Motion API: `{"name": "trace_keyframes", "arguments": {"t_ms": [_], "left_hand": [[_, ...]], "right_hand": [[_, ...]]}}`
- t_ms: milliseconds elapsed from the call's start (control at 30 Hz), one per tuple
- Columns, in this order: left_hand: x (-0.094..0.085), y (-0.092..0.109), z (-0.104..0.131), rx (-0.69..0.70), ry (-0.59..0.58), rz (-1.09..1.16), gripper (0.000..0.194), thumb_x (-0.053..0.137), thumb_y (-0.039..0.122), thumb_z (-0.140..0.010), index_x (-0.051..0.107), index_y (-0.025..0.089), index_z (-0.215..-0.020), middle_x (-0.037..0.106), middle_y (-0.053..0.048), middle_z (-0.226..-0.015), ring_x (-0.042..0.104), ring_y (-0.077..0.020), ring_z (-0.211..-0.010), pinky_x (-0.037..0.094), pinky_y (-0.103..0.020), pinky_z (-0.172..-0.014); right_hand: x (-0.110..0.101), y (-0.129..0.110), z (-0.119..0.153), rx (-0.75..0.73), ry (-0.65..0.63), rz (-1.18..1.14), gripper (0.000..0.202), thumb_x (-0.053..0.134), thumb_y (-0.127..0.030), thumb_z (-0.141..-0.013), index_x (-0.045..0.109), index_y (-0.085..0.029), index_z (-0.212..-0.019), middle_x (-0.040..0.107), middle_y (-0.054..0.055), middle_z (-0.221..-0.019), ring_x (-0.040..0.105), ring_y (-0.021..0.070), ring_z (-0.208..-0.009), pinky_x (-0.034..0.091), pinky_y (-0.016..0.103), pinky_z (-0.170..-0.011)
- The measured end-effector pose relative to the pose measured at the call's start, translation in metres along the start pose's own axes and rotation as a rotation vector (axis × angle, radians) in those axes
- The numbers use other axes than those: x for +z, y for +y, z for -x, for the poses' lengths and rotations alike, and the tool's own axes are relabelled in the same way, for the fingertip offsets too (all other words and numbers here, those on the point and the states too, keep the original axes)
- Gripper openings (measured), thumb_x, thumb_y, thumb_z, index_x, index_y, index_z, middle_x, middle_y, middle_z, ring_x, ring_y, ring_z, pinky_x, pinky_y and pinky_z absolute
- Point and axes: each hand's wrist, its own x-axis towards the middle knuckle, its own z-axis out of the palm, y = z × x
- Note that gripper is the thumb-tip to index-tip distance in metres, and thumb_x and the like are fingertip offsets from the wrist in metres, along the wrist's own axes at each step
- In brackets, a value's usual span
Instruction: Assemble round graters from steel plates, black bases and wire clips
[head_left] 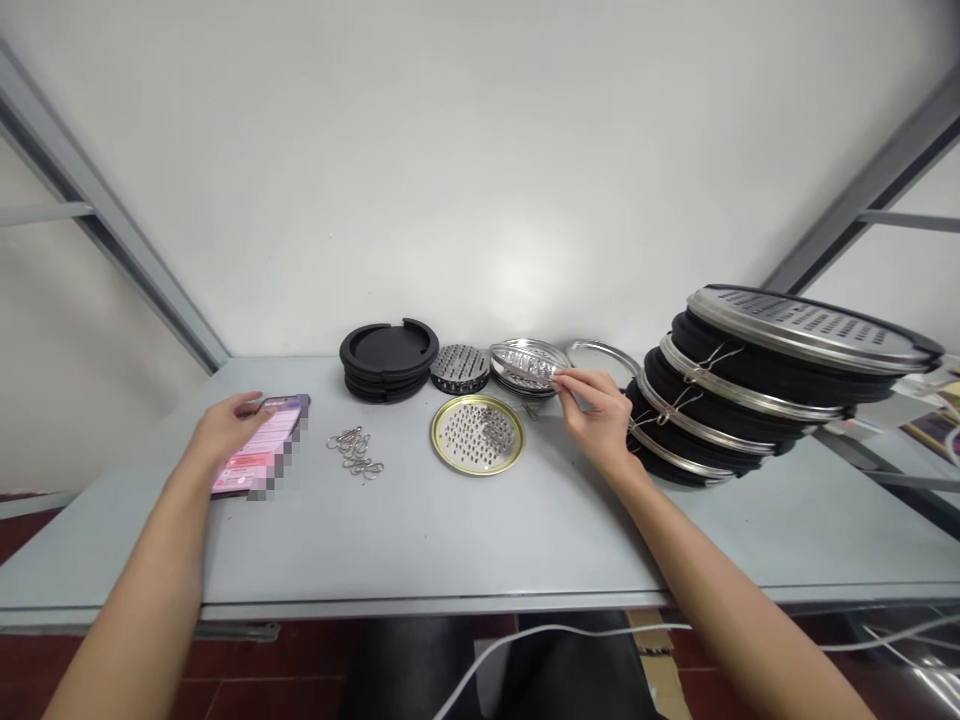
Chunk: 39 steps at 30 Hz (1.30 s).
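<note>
On the left, my left hand [225, 425] rests at a phone [262, 445] with a lit pink screen, its thumb over the glass and its fingers apart. My right hand [596, 405] pinches the rim of a thin metal ring [525, 372], tilted above a stack of shiny metal rings [529, 350]. Between the hands lies a round grater plate [480, 435] with a gold rim. Behind it sits a small stack of perforated metal discs [460, 366]. Several wire clips [355, 450] lie loose right of the phone.
Black round frames [388, 360] are stacked at the back. A tall, leaning stack of black and metal assemblies [750, 390] stands on the right. A larger metal ring [604, 350] lies behind my right hand. A white cable [555, 630] hangs below the table edge [427, 604].
</note>
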Motion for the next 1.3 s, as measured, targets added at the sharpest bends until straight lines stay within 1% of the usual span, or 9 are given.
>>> {"name": "trace_keyframes", "arguments": {"t_ms": [100,233,333,400,533,667,867,1100,1300], "left_hand": [[0.001,-0.003,0.001,-0.016,-0.021,0.072,0.047,0.069,0.037,-0.074,0.065,0.023,-0.119,0.073,-0.004,-0.109,0.067,-0.0209,-0.085,0.054,-0.033,-0.079],[0.0,-0.004,0.004,-0.029,-0.059,0.152,0.059,0.074,0.04,-0.069,0.062,0.019,-0.124,0.071,-0.009,-0.113,0.068,-0.0213,-0.087,0.054,-0.03,-0.074],[-0.001,-0.002,0.005,-0.053,-0.051,0.183,0.072,0.078,0.037,-0.065,0.056,0.017,-0.131,0.069,-0.011,-0.116,0.067,-0.0216,-0.09,0.054,-0.028,-0.073],[-0.001,-0.001,0.005,-0.077,-0.043,0.209,0.075,0.076,0.035,-0.066,0.053,0.016,-0.135,0.069,-0.012,-0.115,0.068,-0.0204,-0.086,0.055,-0.026,-0.067],[-0.002,0.003,0.007,-0.109,-0.038,0.256,0.069,0.071,0.033,-0.07,0.054,0.013,-0.133,0.071,-0.012,-0.108,0.068,-0.0167,-0.071,0.053,-0.023,-0.056],[-0.004,0.006,0.01,-0.105,-0.05,0.274,0.065,0.07,0.032,-0.068,0.058,0.012,-0.129,0.072,-0.011,-0.106,0.066,-0.0145,-0.067,0.052,-0.021,-0.055],[-0.005,0.011,0.014,-0.102,-0.049,0.233,0.058,0.07,0.032,-0.07,0.063,0.015,-0.125,0.071,-0.011,-0.112,0.066,-0.0163,-0.077,0.052,-0.021,-0.061],[-0.009,0.023,0.021,-0.119,-0.044,0.211,0.056,0.071,0.029,-0.07,0.063,0.015,-0.123,0.071,-0.012,-0.113,0.069,-0.0196,-0.08,0.055,-0.026,-0.063],[-0.011,0.021,0.022,-0.098,-0.108,0.205,0.063,0.074,0.032,-0.069,0.059,0.019,-0.129,0.068,-0.012,-0.12,0.069,-0.021,-0.085,0.056,-0.028,-0.068]], "right_hand": [[0.001,0.0,0.0,0.011,-0.007,0.013,0.015,0.061,-0.022,-0.087,0.076,-0.025,-0.09,0.074,0.006,-0.092,0.067,0.0235,-0.084,0.055,0.043,-0.081],[0.001,0.001,0.0,-0.043,0.016,-0.002,0.013,0.063,-0.019,-0.086,0.075,-0.024,-0.088,0.074,0.005,-0.091,0.067,0.022,-0.082,0.056,0.04,-0.077],[0.001,0.003,0.0,-0.058,0.017,0.002,0.014,0.063,-0.018,-0.086,0.075,-0.024,-0.09,0.074,0.005,-0.091,0.067,0.0218,-0.082,0.056,0.04,-0.077],[0.001,0.004,0.0,-0.06,0.018,0.01,0.015,0.063,-0.017,-0.086,0.075,-0.025,-0.09,0.074,0.005,-0.092,0.067,0.0219,-0.082,0.056,0.041,-0.077],[0.001,0.005,0.0,-0.074,0.024,0.02,0.015,0.064,-0.016,-0.085,0.075,-0.024,-0.09,0.074,0.005,-0.091,0.067,0.0218,-0.082,0.056,0.04,-0.077],[0.001,0.005,0.0,-0.066,0.013,0.025,0.014,0.063,-0.016,-0.086,0.075,-0.024,-0.089,0.074,0.005,-0.092,0.067,0.0217,-0.083,0.055,0.041,-0.078],[0.0,0.002,-0.001,-0.07,0.003,0.019,0.014,0.062,-0.016,-0.086,0.074,-0.023,-0.087,0.075,0.005,-0.092,0.068,0.0213,-0.082,0.055,0.04,-0.078],[0.0,0.0,-0.002,-0.084,-0.007,0.043,0.013,0.062,-0.016,-0.086,0.075,-0.022,-0.087,0.075,0.005,-0.09,0.068,0.0209,-0.08,0.055,0.039,-0.076],[0.0,-0.001,-0.002,-0.08,-0.013,0.046,0.014,0.062,-0.017,-0.087,0.075,-0.022,-0.086,0.075,0.005,-0.089,0.068,0.0211,-0.08,0.056,0.039,-0.075]]}}
